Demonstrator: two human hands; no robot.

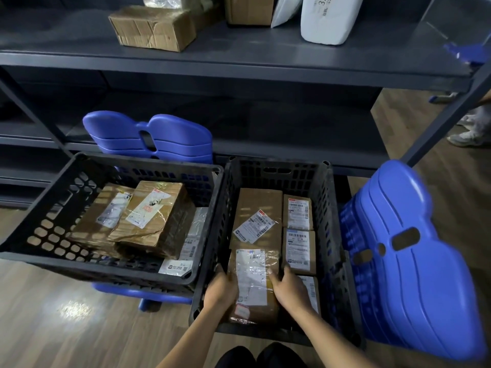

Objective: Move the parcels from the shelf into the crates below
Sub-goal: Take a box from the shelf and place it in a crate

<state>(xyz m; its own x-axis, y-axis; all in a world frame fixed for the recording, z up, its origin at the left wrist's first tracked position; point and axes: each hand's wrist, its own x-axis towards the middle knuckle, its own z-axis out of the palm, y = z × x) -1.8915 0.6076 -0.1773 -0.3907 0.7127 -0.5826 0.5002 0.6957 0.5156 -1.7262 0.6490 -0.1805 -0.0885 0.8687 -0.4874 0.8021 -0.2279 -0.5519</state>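
Note:
A taped brown parcel with a white label (pixel 253 277) lies at the near end of the right black crate (pixel 330 229). My left hand (pixel 220 288) grips its left side and my right hand (pixel 288 286) grips its right side. Further back in that crate lie a larger brown box (pixel 259 208) and two small labelled boxes (pixel 299 229). The left black crate (pixel 53 208) holds several brown parcels (pixel 154 216). On the dark shelf (pixel 239 62) above stand a brown cardboard box (pixel 152 27), another box (pixel 249 9) and white mailer bags (pixel 329 17).
Blue plastic stools stand behind the left crate (pixel 151 134) and to the right of the right crate (pixel 414 261). The floor is wood. Another person's shoes (pixel 467 136) show at the far right past the shelf's post. My own dark shoes (pixel 260 357) are at the bottom edge.

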